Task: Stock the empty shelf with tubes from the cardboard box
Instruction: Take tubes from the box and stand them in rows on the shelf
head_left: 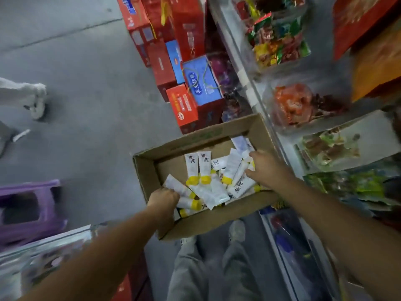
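Tubes point(205, 168) lie jumbled in the box point(142, 172). My left hand point(162, 200) curls its fingers round some at the near-left corner; the right hand point(268, 168) hides its fingers, so I cannot tell. Slick, crossed tubes may slip from an overfull handful.

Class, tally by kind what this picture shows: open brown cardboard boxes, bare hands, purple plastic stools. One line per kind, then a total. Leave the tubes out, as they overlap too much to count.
cardboard box, open and brown: 1
bare hands: 2, the left hand and right hand, both among the tubes
purple stool: 1
Total: 4
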